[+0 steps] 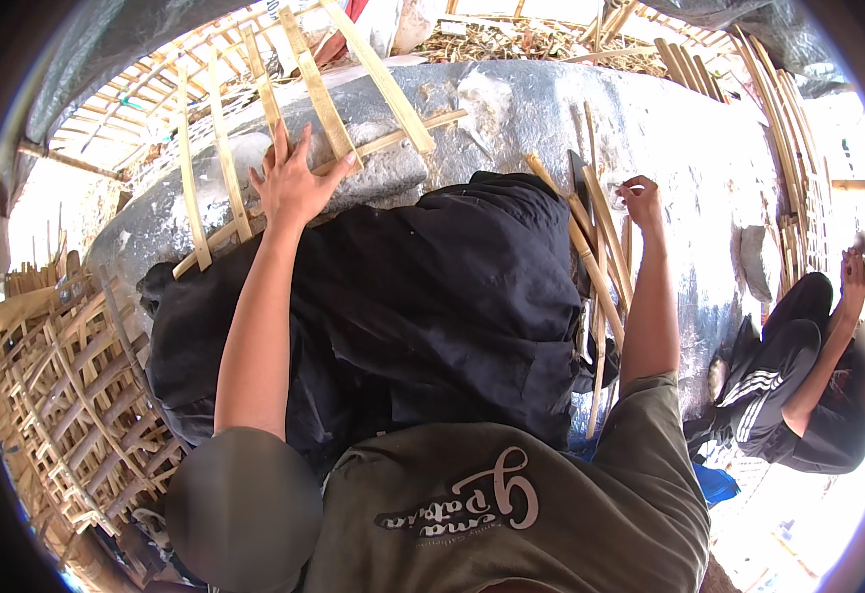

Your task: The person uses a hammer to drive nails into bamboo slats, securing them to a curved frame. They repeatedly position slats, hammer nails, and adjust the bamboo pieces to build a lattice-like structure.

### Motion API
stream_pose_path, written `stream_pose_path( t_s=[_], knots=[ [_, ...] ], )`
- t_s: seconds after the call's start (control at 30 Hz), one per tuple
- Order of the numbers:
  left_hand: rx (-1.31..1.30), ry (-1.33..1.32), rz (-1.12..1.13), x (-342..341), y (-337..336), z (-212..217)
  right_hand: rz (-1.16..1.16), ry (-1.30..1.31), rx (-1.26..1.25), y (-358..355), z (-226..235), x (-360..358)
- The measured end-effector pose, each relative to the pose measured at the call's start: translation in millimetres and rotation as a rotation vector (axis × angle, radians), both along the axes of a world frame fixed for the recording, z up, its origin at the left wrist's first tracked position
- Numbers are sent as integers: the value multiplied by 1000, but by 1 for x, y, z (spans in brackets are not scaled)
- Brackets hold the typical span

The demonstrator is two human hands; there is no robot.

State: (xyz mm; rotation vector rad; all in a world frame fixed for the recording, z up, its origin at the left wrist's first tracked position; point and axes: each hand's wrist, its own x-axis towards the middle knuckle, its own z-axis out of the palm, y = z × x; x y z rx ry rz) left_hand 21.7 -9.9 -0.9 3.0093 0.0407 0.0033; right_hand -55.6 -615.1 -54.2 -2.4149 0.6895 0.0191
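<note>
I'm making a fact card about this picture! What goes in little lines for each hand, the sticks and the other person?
Left hand: fingers spread, touching the flat strips
Right hand: raised, fingers curled; can't tell if it holds anything
Loose sticks: bunched between the black cloth and right forearm
Other person: sitting at far right
Woven panel: lower left

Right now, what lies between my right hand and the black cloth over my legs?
In the head view, long pale bamboo strips and a narrow dark flat piece lie between your right hand and the black cloth.
</note>
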Motion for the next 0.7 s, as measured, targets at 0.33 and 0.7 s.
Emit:
stream_pose_path(
  t_s=[0.33, 0.7],
  knots=[
    [8, 12, 9, 0, 1, 0, -3, 6, 30, 9, 7, 1],
    [5, 6, 5, -1, 1, 1, -2, 20, -77, 8, 9, 0]
  ],
)
